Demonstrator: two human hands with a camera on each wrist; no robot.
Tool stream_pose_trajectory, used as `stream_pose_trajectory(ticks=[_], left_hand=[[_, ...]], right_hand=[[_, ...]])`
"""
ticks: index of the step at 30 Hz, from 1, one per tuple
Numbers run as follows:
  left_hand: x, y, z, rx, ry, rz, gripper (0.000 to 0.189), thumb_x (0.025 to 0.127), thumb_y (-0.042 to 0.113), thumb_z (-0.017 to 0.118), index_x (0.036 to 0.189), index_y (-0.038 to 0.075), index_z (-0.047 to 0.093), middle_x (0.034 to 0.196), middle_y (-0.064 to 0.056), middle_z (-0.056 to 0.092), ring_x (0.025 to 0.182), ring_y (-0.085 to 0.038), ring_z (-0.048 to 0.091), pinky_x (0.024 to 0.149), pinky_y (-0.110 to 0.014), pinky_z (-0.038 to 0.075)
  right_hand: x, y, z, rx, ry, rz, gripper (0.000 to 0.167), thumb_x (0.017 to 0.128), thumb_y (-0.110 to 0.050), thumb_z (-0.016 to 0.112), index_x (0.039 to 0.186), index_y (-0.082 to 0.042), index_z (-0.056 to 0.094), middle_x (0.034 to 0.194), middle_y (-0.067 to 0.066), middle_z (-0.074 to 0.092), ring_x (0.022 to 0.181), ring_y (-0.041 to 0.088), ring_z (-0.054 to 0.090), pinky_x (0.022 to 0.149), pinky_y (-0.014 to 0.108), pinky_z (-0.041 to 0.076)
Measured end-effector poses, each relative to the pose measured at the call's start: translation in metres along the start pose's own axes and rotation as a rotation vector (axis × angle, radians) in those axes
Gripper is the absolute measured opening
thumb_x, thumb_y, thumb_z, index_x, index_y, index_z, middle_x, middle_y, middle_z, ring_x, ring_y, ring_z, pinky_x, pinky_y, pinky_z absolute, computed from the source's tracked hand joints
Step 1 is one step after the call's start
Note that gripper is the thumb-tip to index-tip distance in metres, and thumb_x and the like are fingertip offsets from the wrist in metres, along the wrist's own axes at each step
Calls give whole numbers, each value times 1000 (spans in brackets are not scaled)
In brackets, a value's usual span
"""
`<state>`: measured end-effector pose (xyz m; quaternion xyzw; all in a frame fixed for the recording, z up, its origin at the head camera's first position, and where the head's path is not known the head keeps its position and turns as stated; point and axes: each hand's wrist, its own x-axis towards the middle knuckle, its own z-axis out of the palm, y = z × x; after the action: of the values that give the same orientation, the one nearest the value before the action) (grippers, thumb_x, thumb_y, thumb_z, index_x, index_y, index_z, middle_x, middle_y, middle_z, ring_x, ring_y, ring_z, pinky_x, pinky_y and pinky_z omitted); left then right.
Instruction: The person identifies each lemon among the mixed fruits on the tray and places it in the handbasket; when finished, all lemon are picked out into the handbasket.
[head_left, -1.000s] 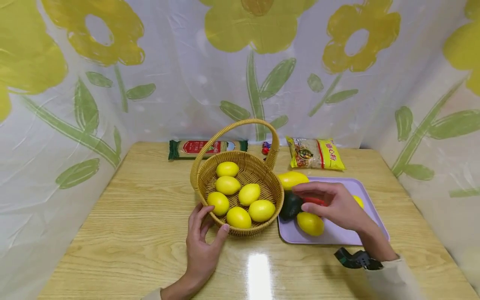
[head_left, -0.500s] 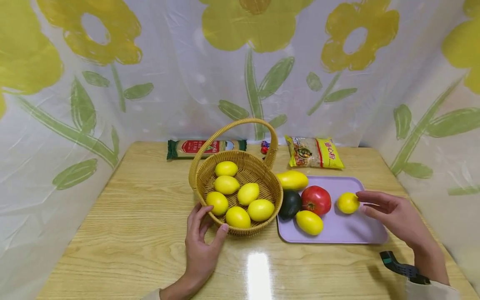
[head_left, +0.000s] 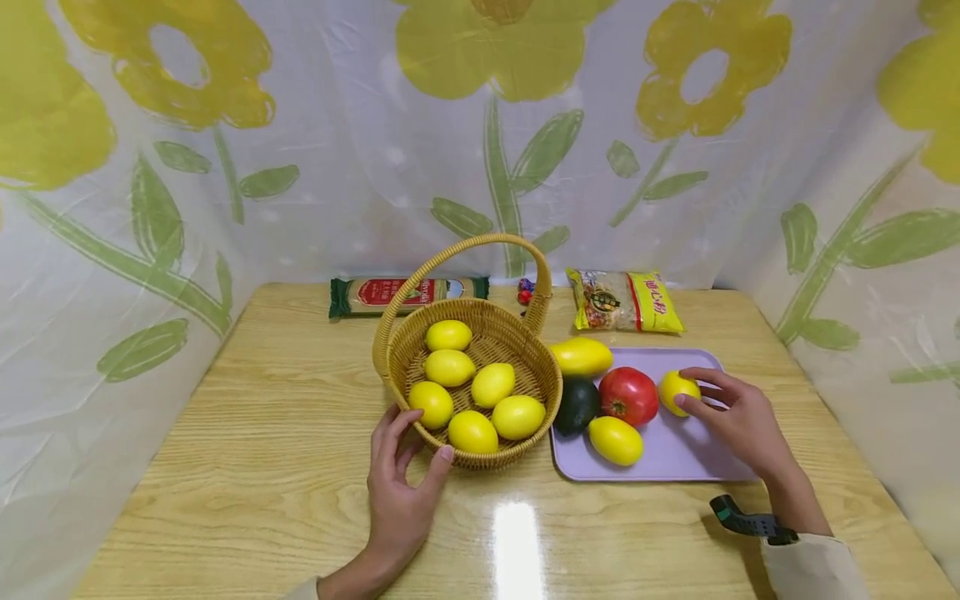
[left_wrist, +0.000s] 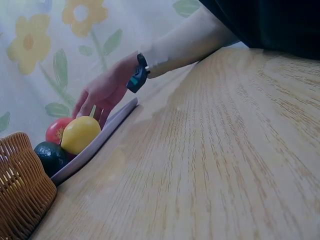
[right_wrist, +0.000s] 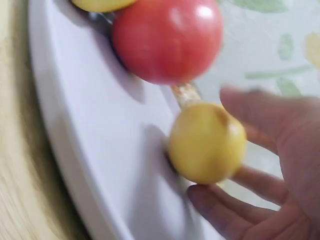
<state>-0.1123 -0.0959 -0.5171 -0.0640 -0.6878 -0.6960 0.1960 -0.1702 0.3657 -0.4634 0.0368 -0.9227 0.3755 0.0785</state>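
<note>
My left hand (head_left: 401, 496) holds the near-left rim of a wicker basket (head_left: 551, 379), thumb and fingers spread along it. Several yellow lemons (head_left: 450, 367) lie inside. On the right, my right hand (head_left: 738, 417) has its fingers and thumb around a single lemon (head_left: 678, 393) over the lilac tray (head_left: 675, 458). The right wrist view shows fingertips (right_wrist: 202, 195) under this lemon (right_wrist: 207, 145) and the thumb above it. Left of it on the tray are a red tomato-like fruit (head_left: 628, 396), a dark green avocado (head_left: 576, 407) and an oval yellow fruit (head_left: 615, 440).
A longer yellow fruit (head_left: 581, 357) lies at the tray's back-left corner. Behind the basket are a green-ended noodle packet (head_left: 408, 296), small wrapped sweets (head_left: 525, 292) and a yellow-ended food bag (head_left: 626, 302). The basket's tall handle (head_left: 468, 243) arches up. A flowered curtain encloses the table.
My right hand has gone from above the tomato-like fruit to the lemon at the tray's right, closing around it. That lemon has shifted slightly left. My left hand stays at the basket.
</note>
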Motion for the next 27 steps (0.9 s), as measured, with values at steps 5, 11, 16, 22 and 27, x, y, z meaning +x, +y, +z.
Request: stream_pose_trajectory(ticks=[5, 11, 16, 22, 27], left_hand=[[1, 0, -1, 5, 6, -3, 57, 96, -3, 78, 149, -3, 56, 173, -26, 26, 158, -43, 35, 120, -17, 47], [0, 1, -2, 5, 9, -5, 56, 96, -3, 78, 148, -3, 56, 172, -25, 27, 157, -42, 36, 119, -16, 48], [1, 0, -2, 2, 7, -3, 56, 96, -3, 78, 148, -2, 56, 172, -23, 27, 156, -41, 38, 119, -16, 48], [0, 0, -2, -2, 8, -12, 56, 96, -4, 78, 148, -4, 56, 172, -21, 28, 153, -40, 41, 119, -17, 48], [0, 2, -1, -3, 0, -14, 57, 96, -3, 78, 149, -4, 56, 173, -23, 27, 154, -39, 40, 119, -17, 48]], right_hand=[[2, -3, -2, 19, 16, 14, 46, 101, -26, 83, 141, -6, 71, 141, 22, 71, 122, 34, 74, 90, -2, 49], [-3, -41, -8, 258, -41, -92, 47, 102, -8, 79, 147, -5, 67, 142, -3, 72, 118, -5, 68, 96, 10, 58], [9, -92, 7, 371, -223, -281, 49, 98, 2, 79, 145, -7, 69, 144, 4, 71, 125, 9, 71, 102, 21, 62], [32, -141, 48, 263, -359, -409, 48, 97, -11, 85, 143, -19, 72, 146, 5, 70, 130, 20, 70, 99, 36, 67], [41, -163, 76, 14, -330, -529, 46, 96, -19, 88, 139, -20, 74, 144, -1, 73, 138, 28, 67, 110, 50, 62]])
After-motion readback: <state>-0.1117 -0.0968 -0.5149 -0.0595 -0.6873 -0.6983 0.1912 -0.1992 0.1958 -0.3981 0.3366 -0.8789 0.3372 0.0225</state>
